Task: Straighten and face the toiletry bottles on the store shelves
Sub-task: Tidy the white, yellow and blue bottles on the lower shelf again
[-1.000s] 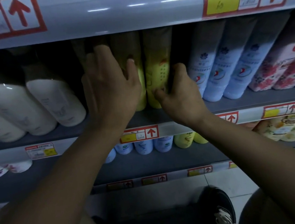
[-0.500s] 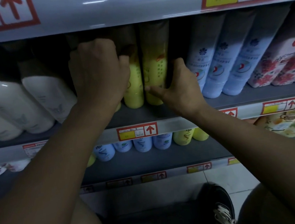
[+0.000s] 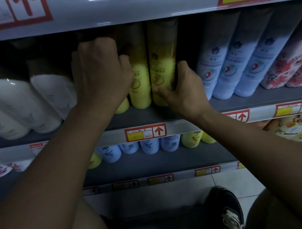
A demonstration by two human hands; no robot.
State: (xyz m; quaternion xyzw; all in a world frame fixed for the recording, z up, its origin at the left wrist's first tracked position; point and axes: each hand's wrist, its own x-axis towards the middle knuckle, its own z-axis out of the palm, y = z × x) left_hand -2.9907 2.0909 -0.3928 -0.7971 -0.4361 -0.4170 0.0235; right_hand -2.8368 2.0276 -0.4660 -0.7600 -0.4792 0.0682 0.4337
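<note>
Three yellow bottles stand side by side on the middle shelf (image 3: 146, 116). My left hand (image 3: 101, 78) is wrapped over the leftmost yellow bottle (image 3: 122, 106) and hides most of it. The middle yellow bottle (image 3: 141, 89) stands free between my hands, touching my left thumb. My right hand (image 3: 185, 89) grips the right yellow bottle (image 3: 162, 69) low down, thumb on its front, fingers behind its right side. Its label faces forward.
White bottles (image 3: 16, 109) lean at the left, light blue bottles (image 3: 235, 70) and floral ones (image 3: 291, 68) at the right. The lower shelf holds small blue bottles (image 3: 150, 145) and yellow ones (image 3: 191, 139). The upper shelf edge (image 3: 133, 3) hangs close above. My shoe (image 3: 227, 209) is on the floor.
My left hand slid left and up from the middle yellow bottle onto the leftmost one. My right hand closed further round the right yellow bottle. The view shifted slightly.
</note>
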